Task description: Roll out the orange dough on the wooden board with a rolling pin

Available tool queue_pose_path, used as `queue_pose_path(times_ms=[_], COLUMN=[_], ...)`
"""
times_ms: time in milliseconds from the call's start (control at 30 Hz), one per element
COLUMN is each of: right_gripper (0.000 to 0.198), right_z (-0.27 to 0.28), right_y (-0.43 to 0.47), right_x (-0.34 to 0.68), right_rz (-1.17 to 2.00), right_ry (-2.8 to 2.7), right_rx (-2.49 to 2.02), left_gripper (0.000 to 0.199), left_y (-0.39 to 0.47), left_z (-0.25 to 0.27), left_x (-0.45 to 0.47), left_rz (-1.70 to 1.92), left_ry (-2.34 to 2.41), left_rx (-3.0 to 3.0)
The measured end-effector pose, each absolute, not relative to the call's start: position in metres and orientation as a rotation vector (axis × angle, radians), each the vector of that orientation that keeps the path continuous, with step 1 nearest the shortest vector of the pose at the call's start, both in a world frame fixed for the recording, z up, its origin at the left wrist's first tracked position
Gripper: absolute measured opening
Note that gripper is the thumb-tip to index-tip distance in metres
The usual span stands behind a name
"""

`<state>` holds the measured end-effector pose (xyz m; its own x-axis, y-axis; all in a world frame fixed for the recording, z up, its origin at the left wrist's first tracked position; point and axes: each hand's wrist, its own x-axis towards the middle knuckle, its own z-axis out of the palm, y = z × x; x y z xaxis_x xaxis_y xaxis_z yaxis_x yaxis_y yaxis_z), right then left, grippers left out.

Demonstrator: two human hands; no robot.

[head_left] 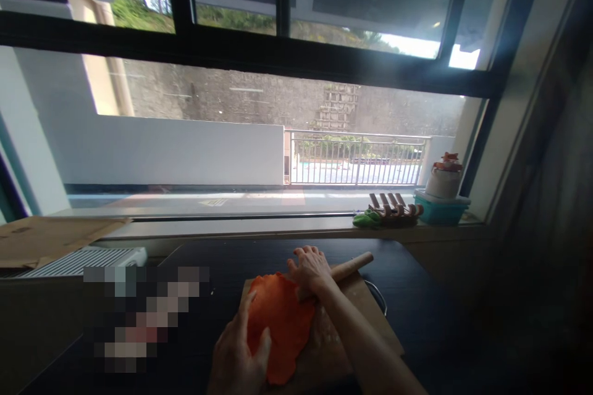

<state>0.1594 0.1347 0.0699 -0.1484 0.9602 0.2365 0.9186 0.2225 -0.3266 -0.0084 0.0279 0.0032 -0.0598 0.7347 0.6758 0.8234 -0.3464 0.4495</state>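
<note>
Dough [280,328] lies at lower centre, my left grip [237,345] spread at its edge, my right grip [311,268] unclenched across a rolling pin [353,266].

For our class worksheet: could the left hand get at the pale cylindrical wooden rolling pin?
Probably yes: across the flat orange doughy sheet from the left hand, the rolling pin has its near end exposed, though the right hand covers part.
</note>
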Motion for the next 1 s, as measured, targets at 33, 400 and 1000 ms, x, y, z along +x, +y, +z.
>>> queue_pose_path(times_ms=[33, 400, 1000], right_gripper=[0.037, 0.029, 0.039], right_z=[0.068, 0.057, 0.041], right_y=[0.129, 0.089, 0.072], right_x=[0.162, 0.179, 0.186], right_rz=[0.142, 0.045, -0.020], right_ry=[-2.114, -2.124, -2.028], right_rx=[-1.730, -1.678, -1.662], left_gripper=[0.051, 0.051, 0.060], left_y=[0.028, 0.026, 0.019], left_z=[0.003, 0.006, 0.014], left_x=[-0.008, -0.005, 0.000], left_rz=[-1.385, -1.399, -1.802], left_ry=[-1.731, -1.717, -1.944], left_rx=[-2.078, -2.077, -1.997])
